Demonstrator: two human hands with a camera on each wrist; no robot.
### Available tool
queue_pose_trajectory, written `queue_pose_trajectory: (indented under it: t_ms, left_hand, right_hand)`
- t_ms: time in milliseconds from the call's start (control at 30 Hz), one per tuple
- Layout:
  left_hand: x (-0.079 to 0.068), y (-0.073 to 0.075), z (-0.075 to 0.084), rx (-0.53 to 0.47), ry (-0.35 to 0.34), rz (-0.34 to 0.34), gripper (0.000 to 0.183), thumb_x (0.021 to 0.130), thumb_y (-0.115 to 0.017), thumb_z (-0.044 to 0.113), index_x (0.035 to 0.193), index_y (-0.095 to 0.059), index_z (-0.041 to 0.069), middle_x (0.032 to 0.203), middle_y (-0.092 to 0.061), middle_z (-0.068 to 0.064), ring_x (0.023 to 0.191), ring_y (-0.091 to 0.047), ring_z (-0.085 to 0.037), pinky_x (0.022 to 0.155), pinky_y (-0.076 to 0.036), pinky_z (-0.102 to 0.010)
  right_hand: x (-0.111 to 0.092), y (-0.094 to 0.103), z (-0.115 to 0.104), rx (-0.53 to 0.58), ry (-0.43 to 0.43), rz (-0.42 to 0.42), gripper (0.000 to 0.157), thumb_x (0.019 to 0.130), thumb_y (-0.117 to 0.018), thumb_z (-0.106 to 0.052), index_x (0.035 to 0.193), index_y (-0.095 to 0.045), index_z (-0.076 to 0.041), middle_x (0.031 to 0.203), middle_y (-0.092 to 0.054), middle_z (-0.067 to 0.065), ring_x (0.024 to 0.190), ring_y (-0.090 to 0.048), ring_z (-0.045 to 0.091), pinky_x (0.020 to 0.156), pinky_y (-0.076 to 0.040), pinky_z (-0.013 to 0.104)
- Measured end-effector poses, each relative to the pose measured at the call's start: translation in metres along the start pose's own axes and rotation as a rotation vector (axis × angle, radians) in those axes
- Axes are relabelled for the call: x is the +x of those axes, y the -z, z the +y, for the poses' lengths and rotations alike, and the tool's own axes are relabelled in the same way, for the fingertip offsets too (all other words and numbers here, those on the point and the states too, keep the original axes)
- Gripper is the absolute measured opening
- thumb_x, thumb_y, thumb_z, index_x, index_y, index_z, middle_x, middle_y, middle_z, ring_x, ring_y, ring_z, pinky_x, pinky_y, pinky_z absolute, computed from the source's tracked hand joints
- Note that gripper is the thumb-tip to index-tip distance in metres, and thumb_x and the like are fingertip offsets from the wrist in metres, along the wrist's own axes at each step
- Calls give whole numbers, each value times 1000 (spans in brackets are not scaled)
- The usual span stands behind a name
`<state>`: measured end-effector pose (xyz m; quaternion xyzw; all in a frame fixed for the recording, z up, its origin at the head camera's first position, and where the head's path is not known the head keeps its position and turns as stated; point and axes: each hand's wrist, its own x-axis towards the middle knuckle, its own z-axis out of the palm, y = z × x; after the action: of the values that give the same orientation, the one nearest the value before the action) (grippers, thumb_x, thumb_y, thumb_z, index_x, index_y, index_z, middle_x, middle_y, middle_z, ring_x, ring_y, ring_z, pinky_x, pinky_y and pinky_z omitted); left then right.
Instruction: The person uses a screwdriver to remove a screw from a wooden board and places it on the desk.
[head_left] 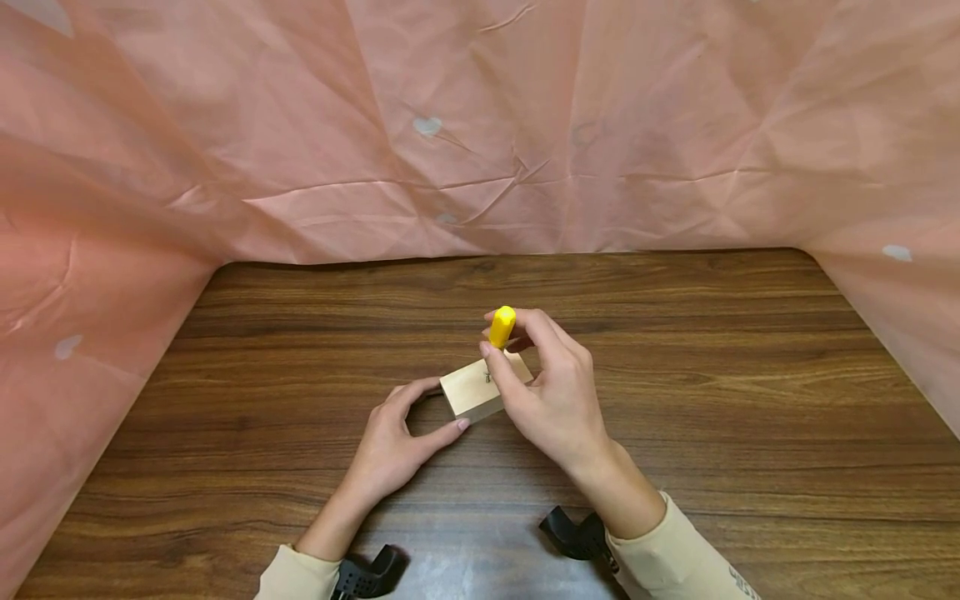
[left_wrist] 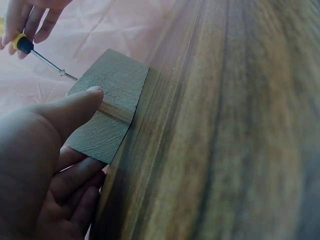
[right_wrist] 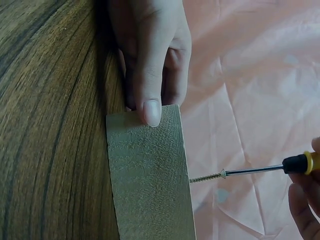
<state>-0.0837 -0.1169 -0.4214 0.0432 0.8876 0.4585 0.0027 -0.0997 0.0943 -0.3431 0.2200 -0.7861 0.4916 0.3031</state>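
A pale wooden block (head_left: 468,390) lies on the table, its left end gripped between the thumb and fingers of my left hand (head_left: 393,442). From its top face a screw (right_wrist: 207,177) stands upright, most of the threaded shank showing above the wood. My right hand (head_left: 555,392) pinches a yellow-handled screwdriver (head_left: 502,327) with a black collar, held upright over the block. The blade of the screwdriver meets the screw's head in both wrist views. In the head view, the right thumb and fingers partly cover the blade and the block's right part.
The dark wood-grain table (head_left: 225,433) spreads around the block. Pink cloth (head_left: 480,150) with pale heart marks hangs behind it and at both sides. Black wrist mounts (head_left: 573,533) sit at the cuffs of the beige sleeves (head_left: 675,550).
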Motion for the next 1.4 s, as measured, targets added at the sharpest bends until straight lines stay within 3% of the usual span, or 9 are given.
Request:
queue_pose_trajectory:
  t_ms: [167, 433, 600, 800, 1067, 1400]
  left_hand:
    - [0, -1, 0, 2, 6, -4, 58, 86, -92, 37, 138, -71, 21, 133, -74, -5, 129, -66, -24, 113, -49, -52]
    - [1, -1, 1, 5, -13, 0, 58, 86, -93, 35, 138, -72, 19, 133, -74, -6, 129, -66, -26, 113, -49, -53]
    - [1, 0, 0, -5, -5, -2, 59, 85, -93, 36, 138, -71, 19, 133, -74, -6, 130, -66, -25, 114, -49, -53]
    - [0, 0, 0, -8, 13, -4, 59, 86, -93, 37, 138, -71, 21, 133, -73, -5, 130, -66, -25, 114, -49, -53]
    - [-1, 0, 0, -10, 18, -5, 58, 86, -92, 38, 138, -71, 21, 134, -73, -5, 131, -65, -25, 114, -49, -53]
    - [0, 0, 0, -3, 8, -8, 59, 86, -93, 37, 139, -71, 20, 134, -73, -6, 131, -65, -25, 115, -49, -54]
  right_hand:
    - [0, 0, 0, -1, -12, 0, 18, 94, -78, -6, 111, -71, -3, 105, -78, 8, 91, -72, 16, 84, -60, 28]
    - [-1, 0, 2, -27, 23, 20, 28, 91, -87, -13, 117, -78, -5, 91, -65, 6, 85, -67, 17, 81, -60, 29]
    - [-1, 0, 2, -39, -2, 34, 36, 89, -88, -11, 122, -73, -4, 94, -74, 6, 83, -71, 20, 79, -59, 28]
    - [0, 1, 0, -46, -15, 23, 28, 89, -86, -8, 112, -70, -3, 96, -78, 6, 83, -72, 19, 79, -60, 33]
    - [0, 0, 0, -11, -47, 6, 24, 92, -75, -4, 115, -70, -2, 105, -79, 8, 90, -74, 18, 84, -62, 39]
    - [0, 0, 2, -46, -12, 22, 25, 93, -84, -12, 116, -76, -6, 93, -69, 4, 85, -71, 19, 64, -51, 19]
